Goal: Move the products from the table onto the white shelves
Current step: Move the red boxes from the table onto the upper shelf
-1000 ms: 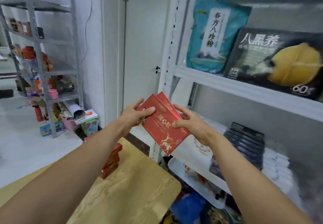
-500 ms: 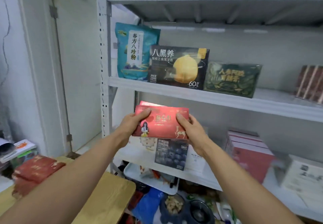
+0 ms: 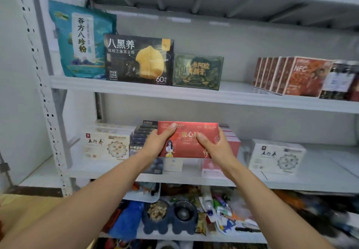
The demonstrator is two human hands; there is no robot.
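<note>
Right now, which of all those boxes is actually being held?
The red box, gripped between the left hand and the right hand; every other box sits on the white shelves.

the red box, gripped by the left hand and right hand, faces a crowded part of the middle shelf. a stack of dark boxes and a row of pink boxes stand right behind it. the left white box blocks one side and the right white box the other, with only a narrow gap beside the pink boxes. bare board lies right of that box, and at the far left by the upright post. the upper shelf has a wide open stretch between the green box and the red-brown boxes.
</note>
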